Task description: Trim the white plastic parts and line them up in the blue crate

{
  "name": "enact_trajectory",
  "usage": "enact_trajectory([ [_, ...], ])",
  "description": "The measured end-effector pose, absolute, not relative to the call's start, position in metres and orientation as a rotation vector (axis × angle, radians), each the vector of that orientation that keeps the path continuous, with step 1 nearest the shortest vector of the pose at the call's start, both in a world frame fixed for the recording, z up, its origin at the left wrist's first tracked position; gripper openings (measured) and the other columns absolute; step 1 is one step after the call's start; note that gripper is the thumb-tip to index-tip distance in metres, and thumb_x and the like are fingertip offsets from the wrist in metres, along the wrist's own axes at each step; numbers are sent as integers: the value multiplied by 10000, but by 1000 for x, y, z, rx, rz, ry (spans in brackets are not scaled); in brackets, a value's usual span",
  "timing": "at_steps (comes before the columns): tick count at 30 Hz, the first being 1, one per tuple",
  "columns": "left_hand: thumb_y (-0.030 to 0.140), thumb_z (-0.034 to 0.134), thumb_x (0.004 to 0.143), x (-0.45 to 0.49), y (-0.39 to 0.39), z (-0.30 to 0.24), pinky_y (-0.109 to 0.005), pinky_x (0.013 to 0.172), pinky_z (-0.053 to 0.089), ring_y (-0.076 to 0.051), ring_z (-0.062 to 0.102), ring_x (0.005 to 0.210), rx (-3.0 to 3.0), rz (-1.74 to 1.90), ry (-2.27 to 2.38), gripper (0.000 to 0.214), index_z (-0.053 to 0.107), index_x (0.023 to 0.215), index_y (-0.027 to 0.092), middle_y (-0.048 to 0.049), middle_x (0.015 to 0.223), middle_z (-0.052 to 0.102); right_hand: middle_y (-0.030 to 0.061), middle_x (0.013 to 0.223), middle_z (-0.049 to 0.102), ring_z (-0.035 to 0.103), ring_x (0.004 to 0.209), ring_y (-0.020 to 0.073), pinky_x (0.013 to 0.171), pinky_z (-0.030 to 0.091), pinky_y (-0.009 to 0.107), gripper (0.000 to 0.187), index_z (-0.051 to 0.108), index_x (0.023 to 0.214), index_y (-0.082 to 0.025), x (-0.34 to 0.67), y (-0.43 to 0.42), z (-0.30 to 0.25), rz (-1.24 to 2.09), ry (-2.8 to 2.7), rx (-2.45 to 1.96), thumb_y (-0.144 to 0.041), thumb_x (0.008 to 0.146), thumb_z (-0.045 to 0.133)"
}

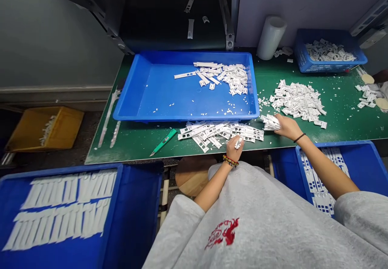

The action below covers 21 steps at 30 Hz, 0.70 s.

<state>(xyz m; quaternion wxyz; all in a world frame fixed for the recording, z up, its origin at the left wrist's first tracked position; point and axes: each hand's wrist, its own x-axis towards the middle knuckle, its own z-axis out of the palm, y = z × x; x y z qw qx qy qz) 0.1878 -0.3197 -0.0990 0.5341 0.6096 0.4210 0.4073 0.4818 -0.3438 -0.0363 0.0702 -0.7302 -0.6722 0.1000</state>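
Note:
My left hand (234,147) is closed around a small white plastic part (238,142), by the table's front edge. Just beyond it lies a loose pile of long white plastic strips (209,130) with square holes. My right hand (287,126) grips a bunch of white plastic parts (270,122) at its fingertips, above the green table. Behind that hand spreads a heap of small white plastic clips (300,99). A green utility knife (163,142) rests left of the strip pile.
A large blue tray (124,99) with strips and clips stands behind the hands. At the back right are a blue basket (318,66) and a white roll (271,38). Blue bins (119,180) holding rows of parts flank me; a yellow bin (71,123) sits far left.

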Motion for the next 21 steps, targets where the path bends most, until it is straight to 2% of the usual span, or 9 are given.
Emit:
enact_trajectory([
  [3, 503, 620, 851, 189, -320, -98, -350, 730, 508, -167, 533, 628, 1423, 966, 1023, 390, 510, 586, 239, -3, 618, 515, 117, 900, 698, 666, 800, 328, 639, 475, 368, 499, 555, 1108, -177, 490, -355, -32, 281, -1797, -2145, -302, 640, 674],
  [5, 499, 626, 849, 190, -320, -98, -340, 714, 511, -167, 538, 629, 1408, 956, 1031, 385, 512, 588, 240, -2, 611, 514, 126, 936, 694, 673, 839, 325, 687, 521, 408, 505, 542, 1136, -170, 490, -356, -36, 245, -1609, -2091, -376, 689, 653],
  [10, 559, 602, 843, 193, -320, -97, -345, 719, 511, -172, 533, 634, 1398, 942, 1026, 413, 517, 587, 245, -14, 623, 529, 177, 1109, 664, 680, 1031, 287, 894, 549, 492, 499, 489, 1256, -153, 464, -348, -71, 172, -1195, -1932, -479, 886, 410],
  [16, 609, 530, 874, 198, -317, -88, -343, 705, 502, -167, 533, 620, 1396, 951, 1006, 437, 560, 644, 239, -18, 629, 555, 198, 1233, 622, 647, 1129, 291, 976, 510, 540, 728, 379, 1403, -160, 438, -342, -112, 158, -923, -1912, -473, 772, 564],
  [19, 579, 602, 848, 209, -313, -78, -319, 672, 496, -147, 525, 584, 1391, 939, 990, 383, 608, 714, 220, -8, 628, 567, 195, 1222, 623, 650, 1135, 291, 982, 512, 525, 708, 390, 1381, -160, 439, -346, -109, 190, -898, -1918, -460, 768, 580],
  [21, 547, 711, 780, 222, -311, -71, -299, 639, 496, -137, 537, 580, 1389, 909, 958, 348, 644, 812, 207, -4, 666, 595, 185, 1198, 635, 658, 1120, 295, 978, 518, 527, 656, 415, 1347, -172, 437, -351, -102, 225, -921, -1910, -454, 780, 587],
])
